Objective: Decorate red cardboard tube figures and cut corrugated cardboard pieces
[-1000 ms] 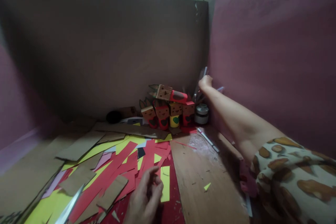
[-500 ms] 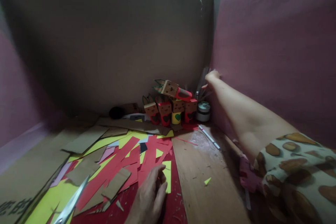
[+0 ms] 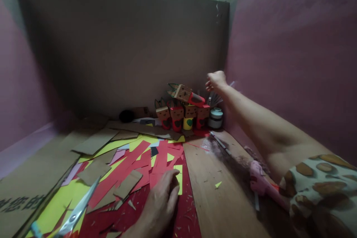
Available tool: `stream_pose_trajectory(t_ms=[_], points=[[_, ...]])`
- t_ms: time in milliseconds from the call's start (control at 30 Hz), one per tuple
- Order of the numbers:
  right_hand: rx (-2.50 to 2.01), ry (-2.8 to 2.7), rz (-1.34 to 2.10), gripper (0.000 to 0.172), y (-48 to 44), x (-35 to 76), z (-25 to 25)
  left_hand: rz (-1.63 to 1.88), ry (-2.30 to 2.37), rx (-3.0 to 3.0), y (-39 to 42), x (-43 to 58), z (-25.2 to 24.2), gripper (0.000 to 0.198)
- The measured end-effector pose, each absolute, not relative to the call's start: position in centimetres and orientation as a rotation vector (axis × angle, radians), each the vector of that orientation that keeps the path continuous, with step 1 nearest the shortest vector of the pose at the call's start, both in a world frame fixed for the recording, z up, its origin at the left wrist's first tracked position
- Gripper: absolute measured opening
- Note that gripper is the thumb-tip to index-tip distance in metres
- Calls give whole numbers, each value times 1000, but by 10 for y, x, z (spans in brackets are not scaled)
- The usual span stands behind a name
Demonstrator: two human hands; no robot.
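Note:
My right hand point(image 3: 216, 81) hangs in the air at the back right, its fingers curled in. Anything between those fingers is too small or hidden to make out. Below it stands a round grey pot point(image 3: 215, 118), with several thin pale sticks point(image 3: 214, 99) rising behind it. To its left is a group of cardboard-headed figures point(image 3: 176, 113) with drawn faces and red or yellow bodies. Another such figure point(image 3: 184, 93) lies across their tops. My left hand point(image 3: 161, 199) rests on the dark red surface, fingers loosely bent and thumb apart, beside a yellow paper piece point(image 3: 180, 182).
Scissors point(image 3: 78, 212) lie open at the lower left among red paper strips point(image 3: 122, 173) and cardboard scraps point(image 3: 96, 173). A white pen point(image 3: 220, 143) lies on the wooden board point(image 3: 214, 208). A pink glue gun point(image 3: 258, 178) sits by my right sleeve. Walls bound the back and right.
My right hand has moved left and away from the sticks at the right wall, fingers curled. My left hand stays in about the same place. The view has shifted slightly.

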State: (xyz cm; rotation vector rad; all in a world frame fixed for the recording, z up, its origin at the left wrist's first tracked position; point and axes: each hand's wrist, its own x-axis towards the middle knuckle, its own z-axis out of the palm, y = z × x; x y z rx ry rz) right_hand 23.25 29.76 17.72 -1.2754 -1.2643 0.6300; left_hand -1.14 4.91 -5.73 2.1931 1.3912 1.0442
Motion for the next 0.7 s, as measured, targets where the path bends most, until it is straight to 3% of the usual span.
stream_pose_trajectory(t_ms=[67,200,267,367,533,700], points=[[-1309,-1487,553,40,288,213,176,1048,1391,2179,48,-11,-57,27],[-1394,-1835,411,100,274,181,169,1019,1383,2175,46,-10,-53,26],[-1478,-1903,349,107,271,174,164,991,1377,2172,44,-10,-52,27],[-1575,-1934,299,99,273,175,154,975,1355,2173,43,-9,-50,28],[-1554,-1930,247,66,280,193,147,954,1329,2198,42,-11,-50,30],[-1455,-1786,255,49,286,209,147,953,1329,2234,43,-11,-53,29]])
